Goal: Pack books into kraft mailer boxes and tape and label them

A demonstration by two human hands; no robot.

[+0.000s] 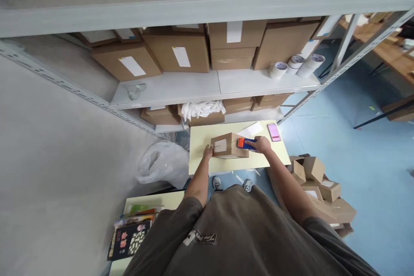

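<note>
A small cardboard box [229, 147] with a white label sits on the pale yellow table [200, 166]. My left hand [208, 151] grips the box at its left end. In my right hand [261, 145] is a blue and orange tape dispenser [248, 143], its orange front against the box's right side. The fingers of both hands are partly hidden. Behind the dispenser lie white paper sheets [254, 129], and a pink phone [274, 132] rests at the table's right end.
Ahead stands a grey metal shelf [181, 87] with cartons [190, 54] and white tape rolls [278, 70]. A plastic bag [164, 161] is on the floor at left, near a second table with books [132, 235]. Several cardboard boxes [326, 192] are piled at right.
</note>
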